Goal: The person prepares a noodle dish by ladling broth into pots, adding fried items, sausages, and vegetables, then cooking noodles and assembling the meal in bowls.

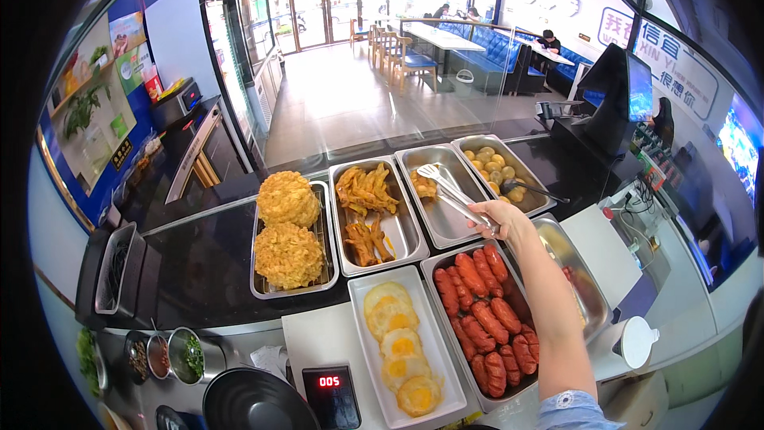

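Note:
My right hand (pixel 500 220) holds a pair of metal serving tongs (pixel 456 192) by the handle end. The tongs' heads reach over a steel tray (pixel 444 230) that holds a few fried pieces (pixel 424 185) at its far left. My left hand is out of view. Left of that tray lie a tray of chicken feet (pixel 367 188) and a rack tray with two large fried patties (pixel 289 255). Nearer me are a white tray of fried eggs (pixel 401 343) and a tray of red sausages (pixel 489 319), partly behind my forearm. Round brown eggs (pixel 489 162) fill part of the far right tray.
A clear guard (pixel 382 113) stands beyond the trays. At the lower left are a black bowl (pixel 259 400), metal tubs of chopped toppings (pixel 194 355) and a lit digital display (pixel 330 391). A white lidded container (pixel 632 343) stands at right. People sit at far tables.

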A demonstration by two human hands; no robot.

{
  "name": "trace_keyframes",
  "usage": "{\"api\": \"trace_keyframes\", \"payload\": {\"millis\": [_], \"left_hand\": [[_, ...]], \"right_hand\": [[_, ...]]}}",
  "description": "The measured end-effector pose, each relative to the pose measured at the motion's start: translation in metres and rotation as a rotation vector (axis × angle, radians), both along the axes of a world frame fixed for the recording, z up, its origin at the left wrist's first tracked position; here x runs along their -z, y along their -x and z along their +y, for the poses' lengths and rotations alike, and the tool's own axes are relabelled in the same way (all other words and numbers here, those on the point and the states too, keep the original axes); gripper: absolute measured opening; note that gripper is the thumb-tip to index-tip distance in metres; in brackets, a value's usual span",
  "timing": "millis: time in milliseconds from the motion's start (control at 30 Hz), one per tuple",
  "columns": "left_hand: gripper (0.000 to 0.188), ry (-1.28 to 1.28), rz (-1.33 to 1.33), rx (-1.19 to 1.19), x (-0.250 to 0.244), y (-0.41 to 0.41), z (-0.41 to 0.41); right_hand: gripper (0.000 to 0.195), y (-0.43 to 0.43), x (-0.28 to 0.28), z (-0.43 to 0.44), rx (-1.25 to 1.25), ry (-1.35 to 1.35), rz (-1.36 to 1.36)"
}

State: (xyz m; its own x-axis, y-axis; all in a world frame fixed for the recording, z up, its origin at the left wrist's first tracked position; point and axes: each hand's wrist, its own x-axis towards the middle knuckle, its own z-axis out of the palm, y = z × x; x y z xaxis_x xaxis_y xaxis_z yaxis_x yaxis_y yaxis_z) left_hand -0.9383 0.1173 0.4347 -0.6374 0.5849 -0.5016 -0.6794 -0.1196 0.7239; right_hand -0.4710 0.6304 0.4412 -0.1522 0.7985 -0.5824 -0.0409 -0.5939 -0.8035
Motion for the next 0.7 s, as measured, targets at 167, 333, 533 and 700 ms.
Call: {"api": "trace_keyframes", "payload": {"millis": [167,333,533,700], "left_hand": [[0.046,0.017,-0.011,-0.007,0.001,-0.004,-0.003],[0.045,0.002,-0.003,-0.052,-0.006,-0.006,-0.018],[0.045,0.070,-0.060,-0.188,0.005,0.009,-0.101],[0.047,-0.136,-0.093,-0.119,-0.004,0.014,-0.153]], "right_hand": [[0.017,0.004,0.015,0.011,0.091,-0.070,-0.038],[0.018,0.004,0.005,-0.003,0.225,-0.095,0.066],[0.026,0.024,-0.032,-0.089,0.263,-0.310,0.042],[0.025,0.040,-0.069,-0.191,0.054,-0.418,0.200]]}}
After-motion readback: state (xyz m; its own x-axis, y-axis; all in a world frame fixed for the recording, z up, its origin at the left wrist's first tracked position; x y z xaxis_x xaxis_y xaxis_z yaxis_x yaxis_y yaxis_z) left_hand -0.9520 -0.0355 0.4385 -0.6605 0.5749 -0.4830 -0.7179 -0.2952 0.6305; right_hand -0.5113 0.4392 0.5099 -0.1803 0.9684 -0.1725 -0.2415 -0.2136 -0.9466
